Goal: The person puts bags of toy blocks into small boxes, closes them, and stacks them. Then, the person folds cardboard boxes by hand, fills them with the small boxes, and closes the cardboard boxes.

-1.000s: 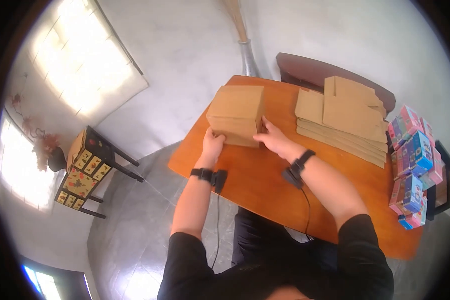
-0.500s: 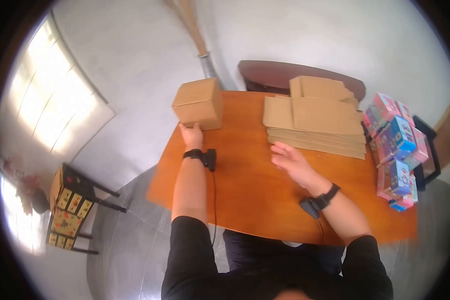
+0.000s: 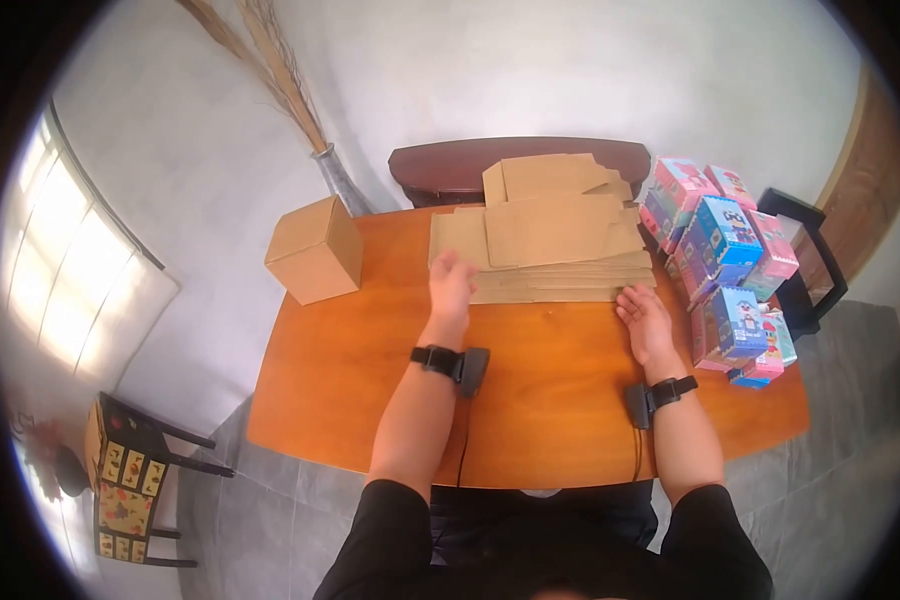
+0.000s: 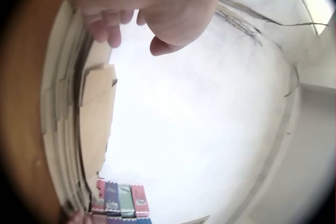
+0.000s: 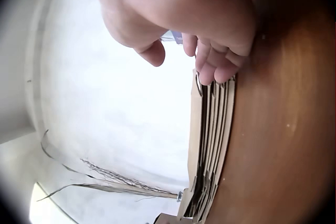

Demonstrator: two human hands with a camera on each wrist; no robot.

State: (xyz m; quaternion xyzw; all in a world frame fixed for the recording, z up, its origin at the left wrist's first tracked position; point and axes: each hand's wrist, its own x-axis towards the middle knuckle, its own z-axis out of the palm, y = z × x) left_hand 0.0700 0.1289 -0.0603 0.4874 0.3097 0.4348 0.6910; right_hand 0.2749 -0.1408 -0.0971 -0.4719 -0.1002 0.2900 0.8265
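A stack of flat cardboard boxes (image 3: 565, 235) lies at the back middle of the table, its layered edges showing in the left wrist view. My left hand (image 3: 451, 287), fingers loosely bent and holding nothing, is over the stack's left front corner. At the right front corner is my right hand (image 3: 647, 322), also with nothing in its grasp; its fingertips (image 5: 223, 74) are right at the stack's end in the right wrist view. A folded-up cardboard box (image 3: 315, 250) stands by itself at the table's left back edge.
Several pink and blue printed boxes (image 3: 730, 240) are piled along the table's right side, with a black chair (image 3: 820, 260) beyond. Behind the wooden table (image 3: 550, 400) stand a dark red chair back (image 3: 440, 165) and a vase (image 3: 340, 180) of dried stalks. Cables hang from both wrists.
The cardboard box went from between both hands to the left back of the table and was let go. Both hands have moved to the flat stack. The head view has turned right.
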